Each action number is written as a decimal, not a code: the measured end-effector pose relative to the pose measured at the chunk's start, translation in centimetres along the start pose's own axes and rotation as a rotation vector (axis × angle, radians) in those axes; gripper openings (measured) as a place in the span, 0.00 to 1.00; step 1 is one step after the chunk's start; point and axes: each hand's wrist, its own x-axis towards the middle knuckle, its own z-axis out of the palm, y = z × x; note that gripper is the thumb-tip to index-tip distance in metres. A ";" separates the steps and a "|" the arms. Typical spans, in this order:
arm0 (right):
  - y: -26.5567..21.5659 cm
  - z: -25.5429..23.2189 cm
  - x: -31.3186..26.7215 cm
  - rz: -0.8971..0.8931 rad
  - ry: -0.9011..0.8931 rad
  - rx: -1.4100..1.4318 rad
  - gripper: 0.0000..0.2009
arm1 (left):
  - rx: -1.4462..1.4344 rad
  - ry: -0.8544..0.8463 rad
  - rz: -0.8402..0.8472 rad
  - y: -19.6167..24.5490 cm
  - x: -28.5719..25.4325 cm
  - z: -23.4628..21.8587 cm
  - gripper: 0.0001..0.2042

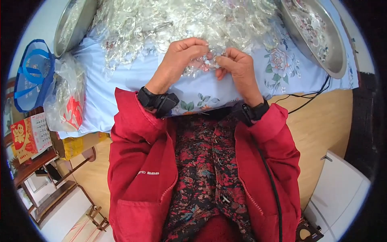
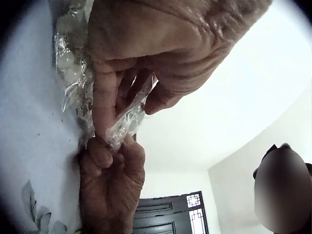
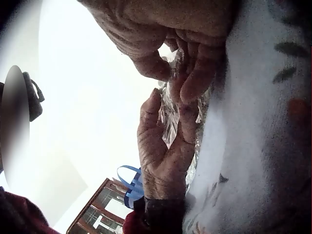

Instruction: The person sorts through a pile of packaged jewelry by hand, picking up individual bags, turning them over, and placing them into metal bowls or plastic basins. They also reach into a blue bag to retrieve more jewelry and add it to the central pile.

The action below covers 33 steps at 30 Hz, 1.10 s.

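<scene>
Plastic packet (image 2: pixel 128 123) pinched by left hand (image 1: pixel 180 56) and right hand (image 1: pixel 240 67); hard, uneven pulling could split it abruptly.

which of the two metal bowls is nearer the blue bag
The left bowl, up and right of the blue bag in the head view. The right bowl is well away, across the shiny pile.

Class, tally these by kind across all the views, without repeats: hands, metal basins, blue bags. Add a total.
Hands: 2 (left hand, right hand)
Metal basins: 2
Blue bag: 1
Total: 5
The clear plastic in the hands is too crumpled to count.
</scene>
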 end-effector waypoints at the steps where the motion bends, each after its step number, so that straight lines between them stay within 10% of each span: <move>1: 0.1 0.0 0.0 0.003 -0.004 0.007 0.07 | 0.027 -0.004 -0.009 -0.1 0.1 0.0 0.08; 33: 2.9 -1.0 0.8 -0.102 -0.045 -0.090 0.06 | 0.275 0.051 0.045 -0.5 -0.2 0.8 0.06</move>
